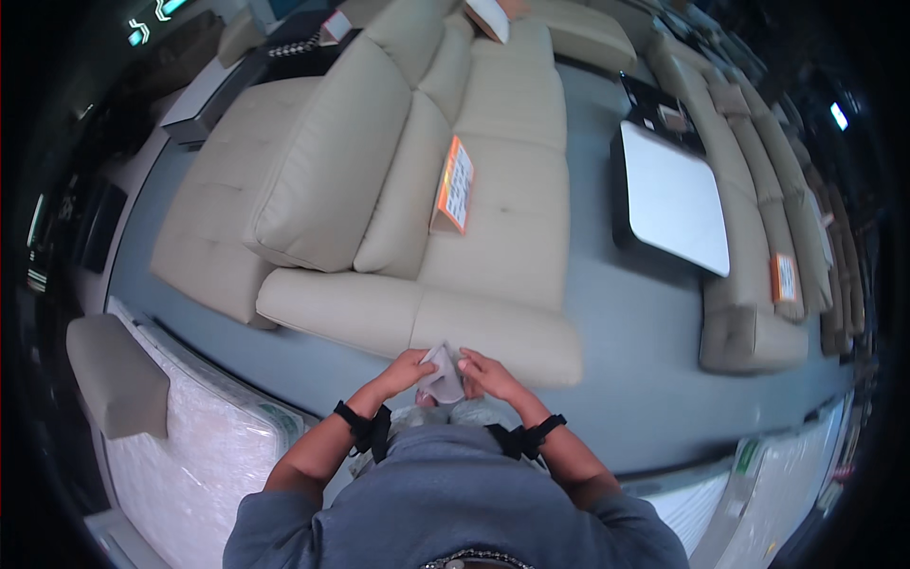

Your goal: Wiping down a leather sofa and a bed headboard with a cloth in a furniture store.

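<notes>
Both my hands are in front of my body, close to the arm of a beige leather sofa (pixel 498 323). My left hand (pixel 409 371) grips one side of a small light grey cloth (pixel 446 377), its thumb lying on top. My right hand (pixel 487 375) is at the cloth's other side with bent fingers; whether it grips the edge is not plain. An orange-edged folded sign (pixel 458 186) bearing writing stands on the sofa seat, against the back cushions. Black straps are around both my forearms.
A low table with a white top (pixel 675 199) stands on the grey floor to the right, before another beige sofa (pixel 746 185). Plastic-wrapped mattresses lie at the lower left (pixel 199 441) and lower right (pixel 789 491). A grey-brown cushion-like block (pixel 121 373) rests at the left mattress.
</notes>
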Tool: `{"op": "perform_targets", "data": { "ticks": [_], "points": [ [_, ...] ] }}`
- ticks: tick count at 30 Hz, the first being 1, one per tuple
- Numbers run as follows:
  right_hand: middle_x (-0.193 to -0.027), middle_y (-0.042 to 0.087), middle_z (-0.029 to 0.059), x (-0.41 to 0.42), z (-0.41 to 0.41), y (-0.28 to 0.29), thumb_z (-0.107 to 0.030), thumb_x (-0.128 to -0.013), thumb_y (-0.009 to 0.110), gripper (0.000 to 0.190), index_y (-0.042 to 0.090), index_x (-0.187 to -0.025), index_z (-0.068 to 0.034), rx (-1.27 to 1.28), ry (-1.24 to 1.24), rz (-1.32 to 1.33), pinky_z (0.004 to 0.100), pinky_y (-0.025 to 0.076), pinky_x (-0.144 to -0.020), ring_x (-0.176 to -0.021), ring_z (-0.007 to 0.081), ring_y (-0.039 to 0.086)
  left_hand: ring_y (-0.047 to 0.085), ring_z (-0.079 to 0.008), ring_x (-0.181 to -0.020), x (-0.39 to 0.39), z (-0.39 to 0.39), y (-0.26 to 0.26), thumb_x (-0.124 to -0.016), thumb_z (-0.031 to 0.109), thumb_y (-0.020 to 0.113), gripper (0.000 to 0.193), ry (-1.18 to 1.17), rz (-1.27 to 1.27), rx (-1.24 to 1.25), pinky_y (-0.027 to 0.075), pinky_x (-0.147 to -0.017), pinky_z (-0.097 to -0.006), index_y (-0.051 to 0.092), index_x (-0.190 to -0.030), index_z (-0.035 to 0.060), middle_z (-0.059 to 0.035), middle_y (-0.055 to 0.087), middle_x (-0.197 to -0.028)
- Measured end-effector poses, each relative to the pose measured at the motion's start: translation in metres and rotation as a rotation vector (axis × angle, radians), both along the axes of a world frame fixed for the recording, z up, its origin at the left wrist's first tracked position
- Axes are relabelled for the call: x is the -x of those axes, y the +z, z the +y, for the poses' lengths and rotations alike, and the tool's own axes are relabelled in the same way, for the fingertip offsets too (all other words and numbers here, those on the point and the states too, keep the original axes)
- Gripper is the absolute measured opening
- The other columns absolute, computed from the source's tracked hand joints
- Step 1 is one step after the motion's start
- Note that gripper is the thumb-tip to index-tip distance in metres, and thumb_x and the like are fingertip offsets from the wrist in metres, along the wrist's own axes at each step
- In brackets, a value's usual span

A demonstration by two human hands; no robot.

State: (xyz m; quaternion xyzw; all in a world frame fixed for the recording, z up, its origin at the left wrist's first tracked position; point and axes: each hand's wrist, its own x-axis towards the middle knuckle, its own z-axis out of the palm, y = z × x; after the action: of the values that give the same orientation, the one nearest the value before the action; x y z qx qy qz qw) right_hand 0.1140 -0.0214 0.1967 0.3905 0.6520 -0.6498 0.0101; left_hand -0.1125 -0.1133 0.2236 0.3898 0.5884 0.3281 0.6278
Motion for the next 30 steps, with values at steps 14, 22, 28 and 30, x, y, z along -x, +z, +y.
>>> {"op": "perform_targets", "data": {
  "ticks": [14, 22, 28, 30],
  "points": [
    [-0.143, 0.051, 0.0167, 0.093, 0.017, -0.003, -0.016, -0.101, 0.055, 0.062, 0.029, -0.156, -0.005, 0.274, 0.318, 0.204, 0.0327, 0.047, -0.099, -0.120, 0.0207, 0.056, 0.063, -0.0154, -0.090, 0.018, -0.053, 0.040, -0.087, 0.012, 0.053, 0.040, 0.342, 0.121, -0.119, 0.052, -0.080, -0.0306, 0.062, -0.124, 0.0006, -0.0087, 0.069, -0.101],
    [-0.135, 0.053, 0.0133, 0.189, -0.031, 0.019, 0.000, -0.096, 0.053, 0.074, 0.022, -0.160, -0.021, 0.138, 0.658, 0.076, 0.0298, 0.047, -0.095, -0.113, 0.0182, 0.056, 0.063, -0.0186, -0.091, 0.076, -0.136, 0.033, -0.086, 0.012, 0.051, 0.040, 0.485, 0.144, -0.192, 0.050, -0.087, -0.0328, 0.063, -0.123, 0.0005, -0.0105, 0.068, -0.101],
    [-0.126, 0.059, 0.0093, 0.286, -0.098, 0.020, 0.008, -0.093, 0.050, 0.077, 0.026, -0.160, -0.023, 0.140, 0.650, 0.173, 0.0272, 0.046, -0.096, -0.113, 0.0156, 0.057, 0.063, -0.0192, -0.094, 0.151, -0.202, 0.088, -0.086, 0.011, 0.049, 0.038, 0.467, 0.124, -0.128, 0.049, -0.090, -0.0351, 0.063, -0.120, 0.0005, -0.0116, 0.069, -0.103],
    [-0.123, 0.061, 0.0081, 0.321, -0.126, 0.020, 0.010, -0.091, 0.051, 0.075, 0.032, -0.157, -0.019, 0.129, 0.735, 0.274, 0.0271, 0.046, -0.096, -0.110, 0.0155, 0.058, 0.063, -0.0197, -0.097, 0.173, -0.231, 0.073, -0.088, 0.012, 0.049, 0.041, 0.465, 0.174, -0.200, 0.049, -0.093, -0.0343, 0.061, -0.125, 0.0014, -0.0107, 0.068, -0.105]
  ]
}}
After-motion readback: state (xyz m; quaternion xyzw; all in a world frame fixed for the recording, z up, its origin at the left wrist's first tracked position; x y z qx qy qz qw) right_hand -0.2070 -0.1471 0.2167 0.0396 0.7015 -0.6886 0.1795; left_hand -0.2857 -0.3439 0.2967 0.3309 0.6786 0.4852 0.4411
